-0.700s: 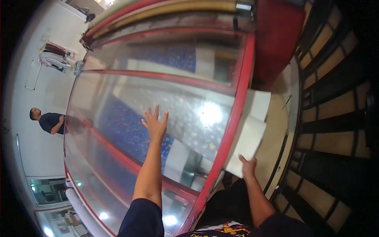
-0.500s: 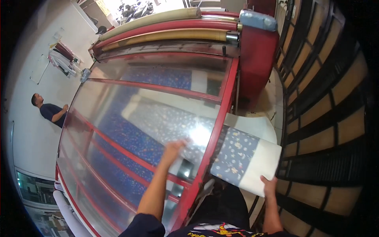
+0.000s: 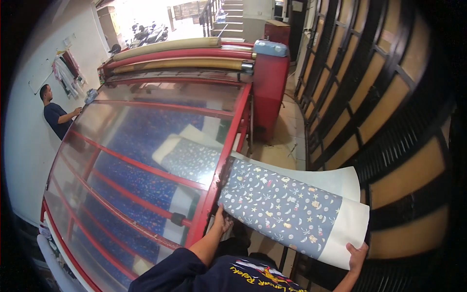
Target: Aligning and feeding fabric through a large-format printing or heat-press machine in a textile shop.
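Note:
A grey printed sheet (image 3: 277, 204) with small light motifs and cream margins juts rightward from a red-framed machine (image 3: 212, 196) with see-through panels. My right hand (image 3: 357, 253) grips its cream outer end. My left hand (image 3: 224, 219) holds the sheet's near edge beside the red frame, fingers curled and partly hidden. A pale sheet (image 3: 326, 176) lies behind the printed one. Part of the printed sheet shows through the cover, over a blue speckled material (image 3: 136, 214).
A person in a dark shirt (image 3: 57, 118) stands at the machine's left. Rolls (image 3: 175, 65) span its back, beside a red housing (image 3: 267, 92). A narrow tiled aisle (image 3: 295, 136) runs along dark slatted panels (image 3: 399, 146) at right. Stairs (image 3: 231, 17) and motorbikes (image 3: 148, 31) show beyond.
The printed sheet has been drawn out to the right and shows much more. My left hand has moved from over the clear cover to the sheet's edge. The view has tilted up.

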Motion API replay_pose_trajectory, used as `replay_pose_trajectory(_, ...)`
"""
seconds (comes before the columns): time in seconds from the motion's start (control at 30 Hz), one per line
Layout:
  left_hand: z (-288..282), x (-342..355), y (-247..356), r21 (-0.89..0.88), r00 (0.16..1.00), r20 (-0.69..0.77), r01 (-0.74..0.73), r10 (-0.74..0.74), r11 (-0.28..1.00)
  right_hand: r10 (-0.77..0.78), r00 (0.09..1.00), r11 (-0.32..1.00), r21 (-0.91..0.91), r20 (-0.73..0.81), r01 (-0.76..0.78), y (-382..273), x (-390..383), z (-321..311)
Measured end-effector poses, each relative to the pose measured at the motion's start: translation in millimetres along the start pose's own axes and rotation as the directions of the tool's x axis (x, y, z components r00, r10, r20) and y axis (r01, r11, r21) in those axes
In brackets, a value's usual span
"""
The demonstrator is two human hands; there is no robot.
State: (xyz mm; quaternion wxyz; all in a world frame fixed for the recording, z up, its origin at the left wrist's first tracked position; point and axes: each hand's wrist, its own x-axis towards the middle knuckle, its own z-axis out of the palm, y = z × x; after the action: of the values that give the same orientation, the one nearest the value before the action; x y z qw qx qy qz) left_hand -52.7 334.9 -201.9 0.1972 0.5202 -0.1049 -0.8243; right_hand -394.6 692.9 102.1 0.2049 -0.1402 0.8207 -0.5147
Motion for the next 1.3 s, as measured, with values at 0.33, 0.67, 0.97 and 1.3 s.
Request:
replay_pose_trajectory(0.33, 16, 217, 66, -0.429, 0.942, 0.203, -0.161, 0.268, 0.889, -0.137, 0.955, 0.984, -0.148, -0.262, 0.1, 17, 20, 76)
replay_pose_trajectory(0.67, 136, 228, 61, -0.463, 0.807, 0.58, 0.209, 0.116, 0.861, -0.461, 0.88, 0.796, -0.49, -0.112, 0.355, 21, 19, 122)
replay_pose_trajectory(0.97, 212, 78, 18, -0.291, 0.54, 0.839, 0.548, -0.066, 0.784, -0.399, 0.897, 0.433, -0.823, 0.19, 0.367, -178, 24, 167)
replay_pose_trajectory(1.3, 178, 139, -64, -0.348, 0.546, 0.815, 0.731, -0.196, 0.587, -0.148, 0.931, -0.031, -0.943, 0.333, 0.332, -347, 100, 269)
